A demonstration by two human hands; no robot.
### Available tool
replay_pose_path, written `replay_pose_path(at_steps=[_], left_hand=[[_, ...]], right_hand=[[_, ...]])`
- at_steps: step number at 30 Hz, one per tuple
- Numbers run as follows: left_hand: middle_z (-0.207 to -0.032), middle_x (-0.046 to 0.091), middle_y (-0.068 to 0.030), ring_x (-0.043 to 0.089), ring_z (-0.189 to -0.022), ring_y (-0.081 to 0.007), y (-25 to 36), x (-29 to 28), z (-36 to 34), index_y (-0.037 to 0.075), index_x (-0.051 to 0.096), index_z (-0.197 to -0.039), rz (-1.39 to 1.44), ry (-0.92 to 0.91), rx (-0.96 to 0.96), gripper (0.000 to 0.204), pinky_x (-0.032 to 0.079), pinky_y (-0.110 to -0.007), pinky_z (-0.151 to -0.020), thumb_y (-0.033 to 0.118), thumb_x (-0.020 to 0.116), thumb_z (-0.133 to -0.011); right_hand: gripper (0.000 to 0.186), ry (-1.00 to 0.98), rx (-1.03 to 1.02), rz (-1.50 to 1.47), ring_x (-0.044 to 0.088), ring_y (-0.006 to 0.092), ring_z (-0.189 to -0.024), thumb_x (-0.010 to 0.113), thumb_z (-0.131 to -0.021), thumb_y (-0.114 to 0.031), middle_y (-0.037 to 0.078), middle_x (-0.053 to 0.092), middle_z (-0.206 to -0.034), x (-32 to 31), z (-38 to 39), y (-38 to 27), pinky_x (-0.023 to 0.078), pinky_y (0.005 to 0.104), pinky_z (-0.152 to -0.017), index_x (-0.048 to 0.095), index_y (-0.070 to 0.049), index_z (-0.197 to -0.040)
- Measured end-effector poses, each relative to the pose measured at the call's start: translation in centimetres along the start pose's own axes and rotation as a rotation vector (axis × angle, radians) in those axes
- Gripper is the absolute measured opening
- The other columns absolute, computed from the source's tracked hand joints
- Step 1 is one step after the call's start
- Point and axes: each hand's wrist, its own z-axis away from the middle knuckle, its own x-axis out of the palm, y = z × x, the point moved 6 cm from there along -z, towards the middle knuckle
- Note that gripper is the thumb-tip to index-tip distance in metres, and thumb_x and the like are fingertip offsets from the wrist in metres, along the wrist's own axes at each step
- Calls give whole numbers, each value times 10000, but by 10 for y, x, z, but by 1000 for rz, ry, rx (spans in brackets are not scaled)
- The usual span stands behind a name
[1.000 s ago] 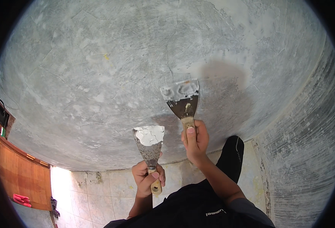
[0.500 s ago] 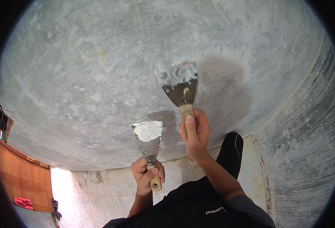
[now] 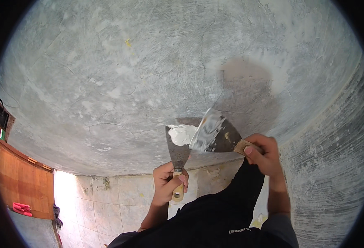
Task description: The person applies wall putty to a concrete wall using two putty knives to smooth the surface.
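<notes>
1. Grey plastered wall (image 3: 107, 82): fills the upper field; mottled with paler patches and fine cracks; bowed by the lens.
2. Side wall (image 3: 326, 177): at the right; dark grey, streaked and speckled with white.
3. Tiled floor (image 3: 107, 206): pale, below the plastered wall; brightly lit toward the left.
4. Black clothing (image 3: 206, 219) of the person: at the lower centre.
5. Wooden panel (image 3: 23, 177): orange-brown, at the far left.
6. Shadow (image 3: 250, 89): rounded at its top; cast on the plastered wall above the right hand.
7. Wide scraper (image 3: 219, 134): in the right hand, before the plastered wall; tilted, blade pointing up and left; whitish smears coat the blade's outer part; its edge meets the right border of the narrow scraper in this view, though actual contact cannot be told.
8. Narrow scraper (image 3: 178, 155): in the left hand, nearly upright, blade uppermost; a hole pierces the end of its pale handle.
9. Right hand (image 3: 267, 155): clamped on the wide scraper's handle; thumb laid along it.
10. Left hand (image 3: 166, 185): closed around the narrow scraper's handle; thumb across the front.
11. White paste (image 3: 181, 134): a thick mass on the upper part of the narrow scraper's blade.
12. Pinkish-red cloth (image 3: 22, 208): at the wooden panel's lower edge.
13. Yellow mark (image 3: 128, 43): a small spot on the plastered wall.
</notes>
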Motion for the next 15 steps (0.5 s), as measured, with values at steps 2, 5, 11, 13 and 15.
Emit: replay_pose_path(at_steps=[2,5,11,13,15], left_hand=[[-678,602,-90,574,-517,-141,1,2,0,-98,578,-1289,-6,-23,-17,424,454,-256,-498,4,595,-878],[-674,602,-84,568,-516,-132,-2,5,3,-98,596,-1258,-18,-57,-42,393,441,-255,-490,4,599,-878],[-674,609,-88,568,-512,-130,-5,4,5,-97,623,-1165,-10,-74,-25,306,427,-257,-478,9,601,-878],[-675,612,-90,569,-509,-132,-7,2,8,-96,627,-1143,-5,-77,-9,287,426,-258,-476,11,603,-878],[-664,605,-90,569,-501,-138,-7,0,10,-101,616,-1191,28,-70,13,332,431,-257,-474,17,600,-882]], right_hand=[[220,-178,-53,296,536,54,-536,723,-919,-230,15,601,-597,-3,-11,-24,390,238,-497,708,-13,-883],[223,-243,-113,405,517,67,-501,728,-913,-248,23,570,-562,3,-29,-43,377,253,-488,718,-28,-878],[222,-348,-63,570,522,73,-491,740,-903,-253,25,583,-560,-1,-36,-54,371,257,-476,731,-31,-894],[214,-343,-71,573,521,74,-489,739,-903,-243,26,588,-566,-8,-35,-60,370,252,-474,731,-30,-889],[206,-339,-79,577,520,75,-487,738,-902,-234,26,593,-573,-17,-33,-65,369,247,-473,730,-29,-883]])
